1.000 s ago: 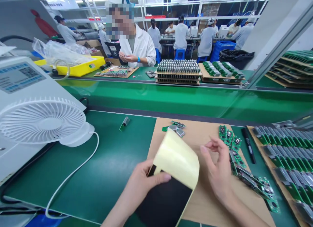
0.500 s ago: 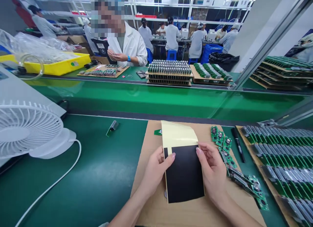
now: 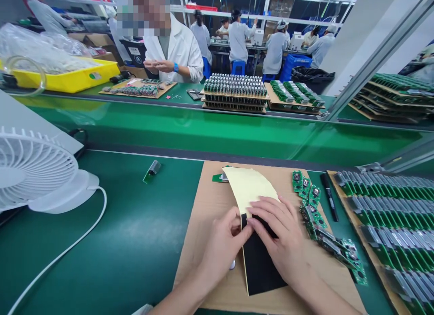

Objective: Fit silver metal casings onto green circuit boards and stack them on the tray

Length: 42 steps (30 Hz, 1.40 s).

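Observation:
A sheet of black stickers (image 3: 261,270) on pale yellow backing paper (image 3: 249,181) is held over the cardboard (image 3: 200,206), its bare upper part curling. My left hand (image 3: 222,238) pinches its left edge between thumb and fingers, close to a narrow black strip (image 3: 243,220). Across the front of the sheet lies my right hand (image 3: 285,236), closed, with thumb and fingertips at the same strip. Whether the strip is lifted there is hidden by the fingers. Partly behind the sheet's top is a green circuit board (image 3: 219,177). A small round silver piece (image 3: 232,264) shows below my left hand.
Several loose circuit boards (image 3: 315,213) lie right of the sheet, near a black marker (image 3: 328,197). A board tray (image 3: 383,224) stands far right. One part (image 3: 153,168) lies on the green table; a white fan (image 3: 37,170) stands left. A co-worker (image 3: 172,48) sits opposite.
My right hand has moved left from the sheet's right edge, across its front to the narrow strip. The sheet has shifted slightly right and tilted. The view has turned a little.

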Available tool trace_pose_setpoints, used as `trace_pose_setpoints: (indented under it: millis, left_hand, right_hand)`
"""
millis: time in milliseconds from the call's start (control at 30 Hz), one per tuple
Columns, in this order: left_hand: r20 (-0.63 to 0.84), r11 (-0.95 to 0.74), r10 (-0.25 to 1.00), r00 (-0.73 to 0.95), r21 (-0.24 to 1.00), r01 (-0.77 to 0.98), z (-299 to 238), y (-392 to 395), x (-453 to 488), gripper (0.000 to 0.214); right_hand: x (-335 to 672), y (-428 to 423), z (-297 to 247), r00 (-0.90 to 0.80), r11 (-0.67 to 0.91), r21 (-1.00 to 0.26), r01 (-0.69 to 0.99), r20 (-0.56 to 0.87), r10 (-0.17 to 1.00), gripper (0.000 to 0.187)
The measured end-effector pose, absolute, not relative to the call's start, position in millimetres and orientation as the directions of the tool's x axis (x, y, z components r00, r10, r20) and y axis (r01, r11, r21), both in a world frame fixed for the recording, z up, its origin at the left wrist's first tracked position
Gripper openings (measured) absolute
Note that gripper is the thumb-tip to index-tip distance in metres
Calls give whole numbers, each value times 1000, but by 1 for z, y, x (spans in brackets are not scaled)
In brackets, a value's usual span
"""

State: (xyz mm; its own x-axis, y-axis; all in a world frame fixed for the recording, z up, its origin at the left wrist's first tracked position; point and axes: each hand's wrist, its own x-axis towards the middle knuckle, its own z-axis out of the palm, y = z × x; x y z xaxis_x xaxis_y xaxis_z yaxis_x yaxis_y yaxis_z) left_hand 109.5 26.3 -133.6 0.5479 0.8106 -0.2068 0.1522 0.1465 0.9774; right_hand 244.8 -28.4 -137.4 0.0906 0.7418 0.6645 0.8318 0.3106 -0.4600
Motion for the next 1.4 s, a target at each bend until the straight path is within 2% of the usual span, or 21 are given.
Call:
trace_pose_setpoints:
  millis: [233, 667, 767, 1000, 1233, 1400]
  left_hand:
    - [-195, 61, 819, 540, 965, 255, -134, 22, 112, 16]
    - [-233, 138, 791, 565, 969, 207, -134, 21, 113, 10]
    - [-246, 172, 765, 595, 969, 180, -133, 22, 113, 10]
    - [-229, 142, 765, 602, 972, 189, -132, 23, 112, 12]
    - [-348, 394, 710, 612, 917, 63, -134, 29, 111, 27]
    - [-374, 415, 699, 610, 906, 81, -136, 30, 111, 28]
  right_hand:
    - [245, -27, -138, 137, 289, -512, 809, 642, 754, 5]
    - [247, -27, -141, 140, 308, -540, 783, 636, 759, 9]
    - [248, -26, -143, 162, 293, -547, 784, 636, 754, 3]
    - [251, -24, -143, 127, 286, -537, 793, 606, 785, 6]
    - [253, -25, -143, 173, 261, -522, 812, 642, 747, 9]
    - [261, -24, -140, 339, 207, -611, 764, 654, 677, 10]
